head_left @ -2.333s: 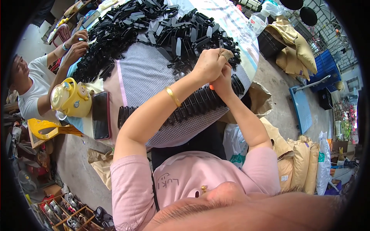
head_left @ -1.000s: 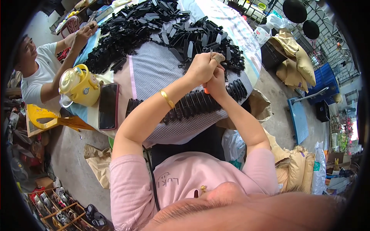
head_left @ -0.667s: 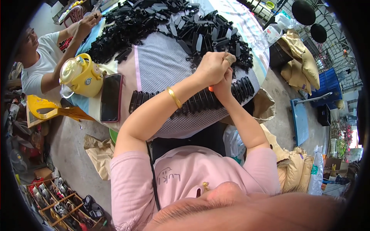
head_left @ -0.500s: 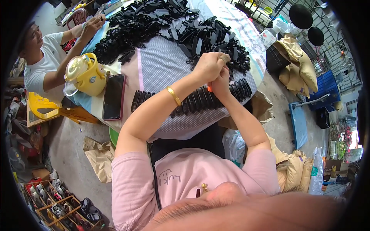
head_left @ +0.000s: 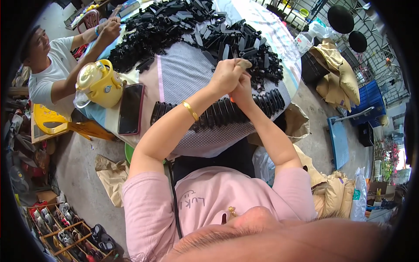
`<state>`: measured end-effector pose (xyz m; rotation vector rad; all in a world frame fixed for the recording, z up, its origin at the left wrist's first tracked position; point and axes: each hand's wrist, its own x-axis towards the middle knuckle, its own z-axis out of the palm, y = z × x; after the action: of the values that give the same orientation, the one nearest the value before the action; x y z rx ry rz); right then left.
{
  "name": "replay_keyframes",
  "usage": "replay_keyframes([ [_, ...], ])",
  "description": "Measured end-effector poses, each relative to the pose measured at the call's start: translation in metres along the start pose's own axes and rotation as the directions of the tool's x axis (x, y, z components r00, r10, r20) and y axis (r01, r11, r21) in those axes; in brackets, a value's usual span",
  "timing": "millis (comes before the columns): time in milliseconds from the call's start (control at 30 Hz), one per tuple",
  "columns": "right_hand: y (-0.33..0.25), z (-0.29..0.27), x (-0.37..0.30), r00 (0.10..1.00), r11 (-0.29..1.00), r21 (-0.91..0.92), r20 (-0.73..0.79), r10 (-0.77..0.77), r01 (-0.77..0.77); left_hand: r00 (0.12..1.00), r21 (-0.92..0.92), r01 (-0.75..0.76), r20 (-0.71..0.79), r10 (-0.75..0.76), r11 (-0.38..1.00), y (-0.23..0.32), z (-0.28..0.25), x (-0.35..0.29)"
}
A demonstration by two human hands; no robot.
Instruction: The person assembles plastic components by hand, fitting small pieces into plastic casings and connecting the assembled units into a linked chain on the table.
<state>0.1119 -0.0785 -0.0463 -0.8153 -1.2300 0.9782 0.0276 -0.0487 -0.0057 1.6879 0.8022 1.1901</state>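
Note:
My left hand (head_left: 226, 78), with a gold bangle on the wrist, meets my right hand (head_left: 242, 92) over the near part of the table. Both are closed, fingers pressed together. A small orange end (head_left: 232, 100) of something shows at the palm side of my right hand; the rest is hidden in the grip. What the left fingers pinch cannot be made out. Below the hands curves a row of black plastic pieces (head_left: 214, 115), standing side by side. Just beyond them is a heap of long black plastic pieces (head_left: 227, 41).
Another heap of small black parts (head_left: 135, 48) covers the far left. A phone (head_left: 131, 109) lies beside a yellow lidded jug (head_left: 99, 85). Across the table's left side, a co-worker (head_left: 56, 70) holds up both hands. Paper sacks (head_left: 336, 192) and a blue trolley (head_left: 339, 142) stand at right.
My two hands have shifted together a little to the left, still closed against each other. The co-worker's hands have moved slightly. The row of black pieces stays in place.

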Motion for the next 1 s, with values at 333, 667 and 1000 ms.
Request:
replay_keyframes([
  [333,-0.006,0.012,-0.002,0.995,0.995,-0.098,0.086,0.044,-0.035,0.999,-0.05,0.053,0.007,-0.053,0.997,0.017,-0.016,-0.011],
  [667,-0.012,0.016,-0.003,0.999,0.999,0.033,0.029,0.037,-0.038,0.998,0.143,0.056,0.02,-0.059,0.988,0.004,-0.011,-0.002],
  [1000,0.024,0.016,-0.008,0.993,0.988,0.108,0.047,0.104,-0.108,0.999,-0.017,0.032,-0.037,-0.033,0.999,0.017,-0.025,-0.013],
])
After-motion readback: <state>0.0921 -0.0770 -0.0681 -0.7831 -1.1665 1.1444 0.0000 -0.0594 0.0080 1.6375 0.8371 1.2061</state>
